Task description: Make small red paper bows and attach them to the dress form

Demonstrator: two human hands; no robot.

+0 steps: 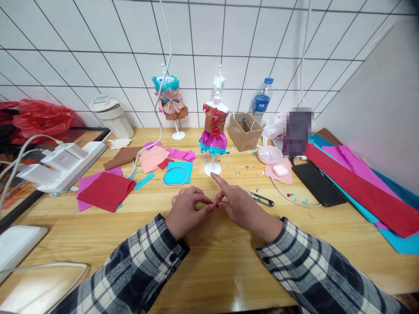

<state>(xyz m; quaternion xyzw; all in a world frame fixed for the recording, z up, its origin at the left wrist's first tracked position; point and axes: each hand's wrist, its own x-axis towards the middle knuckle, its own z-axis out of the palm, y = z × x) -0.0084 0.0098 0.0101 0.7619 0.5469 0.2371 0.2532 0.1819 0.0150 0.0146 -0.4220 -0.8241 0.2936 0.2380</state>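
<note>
My left hand [189,211] and my right hand [240,205] meet at the fingertips over the table. Both pinch a tiny piece of red paper [216,206], mostly covered by the fingers. The right index finger points forward, toward the white base of a small mannequin [214,168]. That mannequin wears a brown bodice with red bows [216,120] and a pink and blue ruffled skirt [214,141]. Black thread snips [262,198] lie just right of my right hand. Left of centre, a ring [176,186] rests on a blue paper square [186,168].
A second dressed mannequin [178,135] stands at the back. Red paper [106,192] and a power strip [70,165] lie left. To the right are a brown paper box [244,137], a pink bowl [270,156], a black phone [319,183] and long coloured paper strips [366,187].
</note>
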